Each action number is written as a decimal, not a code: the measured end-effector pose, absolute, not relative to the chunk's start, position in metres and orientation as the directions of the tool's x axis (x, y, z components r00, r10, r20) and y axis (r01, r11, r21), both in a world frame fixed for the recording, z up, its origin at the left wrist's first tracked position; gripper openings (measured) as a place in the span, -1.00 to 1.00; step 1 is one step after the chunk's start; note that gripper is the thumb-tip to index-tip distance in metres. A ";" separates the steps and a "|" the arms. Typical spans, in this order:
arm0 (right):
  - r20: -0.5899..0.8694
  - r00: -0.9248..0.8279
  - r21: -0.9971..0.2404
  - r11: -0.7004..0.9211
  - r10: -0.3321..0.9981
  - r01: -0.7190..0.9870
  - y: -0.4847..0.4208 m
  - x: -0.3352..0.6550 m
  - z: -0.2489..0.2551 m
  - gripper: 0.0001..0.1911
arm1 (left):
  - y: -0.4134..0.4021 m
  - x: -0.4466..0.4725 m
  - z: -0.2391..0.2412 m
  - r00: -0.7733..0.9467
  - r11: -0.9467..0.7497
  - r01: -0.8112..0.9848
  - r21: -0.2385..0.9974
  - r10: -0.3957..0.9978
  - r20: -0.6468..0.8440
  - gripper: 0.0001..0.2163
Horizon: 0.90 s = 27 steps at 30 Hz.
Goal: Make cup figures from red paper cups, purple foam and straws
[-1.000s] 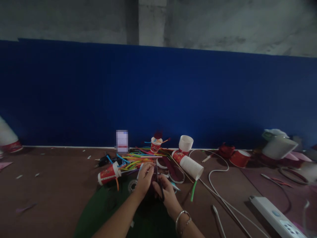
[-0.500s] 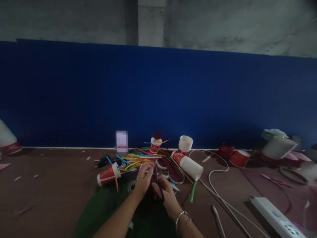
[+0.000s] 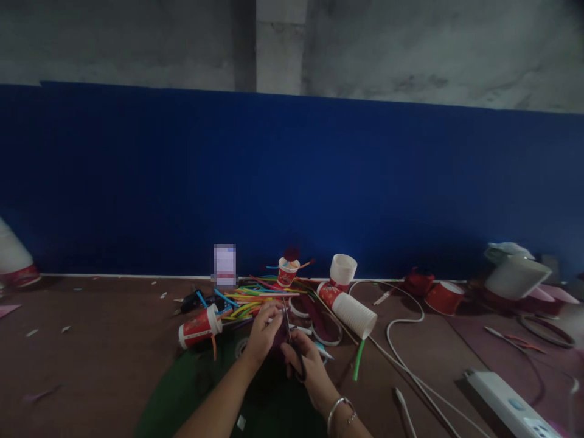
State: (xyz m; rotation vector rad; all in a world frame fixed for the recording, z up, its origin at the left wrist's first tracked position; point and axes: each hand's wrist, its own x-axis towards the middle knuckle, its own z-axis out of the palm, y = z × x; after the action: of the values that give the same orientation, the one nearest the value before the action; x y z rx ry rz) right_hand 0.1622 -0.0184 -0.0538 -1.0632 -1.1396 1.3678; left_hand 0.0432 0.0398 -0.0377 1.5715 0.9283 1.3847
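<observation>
My right hand [image 3: 310, 368] is closed round the handles of a pair of scissors [image 3: 297, 358], whose blades point up and away from me. The blades lie beside the fingertips of my left hand [image 3: 263, 334]. That hand is pinched on a dark maroon piece [image 3: 277, 348], mostly hidden between the hands; its material I cannot make out. Just beyond them lies a pile of colourful pipe cleaners [image 3: 255, 297]. Behind it stands a red and white paper cup [image 3: 287, 275] with pipe cleaners sticking out at both sides and a dark red piece on top.
A tipped paper cup [image 3: 199, 326] lies on the left, near a roll of tape [image 3: 241, 347]. To the right are a lying stack of paper cups [image 3: 353, 313], a white cable [image 3: 390, 334], a marker [image 3: 405, 410] and a power strip [image 3: 508, 398]. A blue partition [image 3: 292, 176] closes off the back.
The view has tilted up slightly, so the table items sit a little lower. Both hands keep nearly the same position, with the scissors still beside the left fingertips.
</observation>
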 end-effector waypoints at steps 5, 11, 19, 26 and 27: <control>0.014 -0.105 -0.985 -0.004 0.994 -0.172 -0.014 0.163 -0.059 -0.62 | 0.041 0.043 -0.039 0.125 -0.381 0.010 0.924 0.918 0.377 -0.77; -0.008 -0.093 -0.987 -0.022 0.996 -0.156 -0.013 0.165 -0.057 -0.62 | 0.043 0.042 -0.040 0.116 -0.366 0.020 0.930 0.925 0.362 -0.75; -0.025 -0.007 -0.997 -0.026 1.000 -0.069 -0.011 0.165 -0.055 -0.57 | 0.044 0.044 -0.036 0.014 -0.248 -0.062 0.967 0.968 0.249 -0.76; 0.085 0.211 -0.995 0.092 0.974 -0.025 -0.006 0.175 -0.056 -0.54 | 0.045 0.042 -0.030 -0.002 -0.109 -0.090 0.990 0.994 0.109 -0.72; 0.092 0.231 -0.996 0.093 0.969 0.010 -0.005 0.178 -0.056 -0.56 | 0.044 0.040 -0.028 0.003 -0.101 -0.091 0.991 0.995 0.101 -0.73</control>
State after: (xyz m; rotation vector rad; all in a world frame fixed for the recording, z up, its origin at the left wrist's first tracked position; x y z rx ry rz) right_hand 0.1779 -0.0046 -0.0559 -1.2414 -1.0781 0.9705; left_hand 0.0403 0.0438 -0.0277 1.2181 1.0866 1.3192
